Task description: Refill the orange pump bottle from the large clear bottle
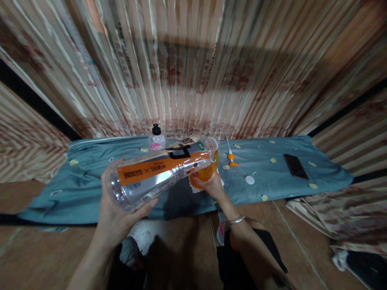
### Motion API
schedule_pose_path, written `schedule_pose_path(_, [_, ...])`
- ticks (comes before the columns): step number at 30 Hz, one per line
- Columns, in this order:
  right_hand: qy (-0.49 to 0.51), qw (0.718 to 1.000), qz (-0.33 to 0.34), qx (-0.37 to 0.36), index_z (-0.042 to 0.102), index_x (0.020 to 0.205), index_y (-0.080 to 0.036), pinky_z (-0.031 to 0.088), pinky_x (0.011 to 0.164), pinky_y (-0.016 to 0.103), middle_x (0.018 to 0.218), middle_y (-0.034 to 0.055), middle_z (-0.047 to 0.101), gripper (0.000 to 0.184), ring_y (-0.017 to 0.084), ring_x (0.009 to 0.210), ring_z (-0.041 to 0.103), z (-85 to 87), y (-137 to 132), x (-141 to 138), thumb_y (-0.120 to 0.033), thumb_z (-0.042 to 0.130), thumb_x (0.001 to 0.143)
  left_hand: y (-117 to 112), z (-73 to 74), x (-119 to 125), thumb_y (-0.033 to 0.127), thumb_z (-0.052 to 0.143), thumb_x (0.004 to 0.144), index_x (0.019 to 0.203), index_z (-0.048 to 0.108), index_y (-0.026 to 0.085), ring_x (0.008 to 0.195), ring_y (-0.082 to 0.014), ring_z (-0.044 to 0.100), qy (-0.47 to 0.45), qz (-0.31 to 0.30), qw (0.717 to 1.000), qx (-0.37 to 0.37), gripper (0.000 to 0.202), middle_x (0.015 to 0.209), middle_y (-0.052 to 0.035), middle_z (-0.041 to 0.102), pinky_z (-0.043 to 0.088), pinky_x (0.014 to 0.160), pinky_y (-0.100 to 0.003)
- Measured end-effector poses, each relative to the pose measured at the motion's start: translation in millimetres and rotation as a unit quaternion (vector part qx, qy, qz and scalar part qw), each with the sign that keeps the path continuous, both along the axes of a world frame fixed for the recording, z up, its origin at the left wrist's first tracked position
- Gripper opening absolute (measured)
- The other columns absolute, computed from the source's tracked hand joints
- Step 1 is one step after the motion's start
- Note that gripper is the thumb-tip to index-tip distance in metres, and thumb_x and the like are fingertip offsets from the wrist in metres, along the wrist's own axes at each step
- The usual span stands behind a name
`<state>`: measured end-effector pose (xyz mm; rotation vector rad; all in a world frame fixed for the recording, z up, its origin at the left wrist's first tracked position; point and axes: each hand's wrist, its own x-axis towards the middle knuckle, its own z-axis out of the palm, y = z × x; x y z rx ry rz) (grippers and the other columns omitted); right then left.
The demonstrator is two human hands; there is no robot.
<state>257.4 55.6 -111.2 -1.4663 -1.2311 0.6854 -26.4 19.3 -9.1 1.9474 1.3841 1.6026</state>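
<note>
The person's left hand gripped a large clear bottle, tilted, its neck near the orange bottle held in the right hand. Rightward of that hand lay an orange pump head, white cap and phone.

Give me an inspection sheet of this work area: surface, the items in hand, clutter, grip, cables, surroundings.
Surface: teal patterned cloth, somewhat wrinkled.
Items in hand: clear bottle with an orange and silver label, tilted, its mouth by the top of an orange bottle; whether they touch cannot be told.
Clutter: orange-headed pump, white cap and dark phone lie to the right; black-topped bottle stands behind, partly hidden.
Grip: left hand holds the clear bottle near its base; right hand holds the orange bottle.
Cables: nothing seen.
Surroundings: pleated curtain behind, brown floor in front.
</note>
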Motion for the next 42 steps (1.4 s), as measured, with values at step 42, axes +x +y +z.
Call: schedule_pose_path(42, [-0.009, 1.000, -0.004, -0.003, 0.060, 0.112, -0.022, 0.063, 0.085, 0.042, 0.103, 0.0092, 0.080, 0.064, 0.030, 0.099, 0.077, -3.4, 0.5, 1.8, -0.043, 0.088, 0.059, -0.8, 3.4, 0.0, 0.057, 0.091, 0.055, 0.144, 0.051, 0.024, 0.134, -0.0418, 0.059, 0.000, 0.007, 1.000, -0.013, 0.103, 0.143, -0.0156, 0.055, 0.043, 0.115, -0.068])
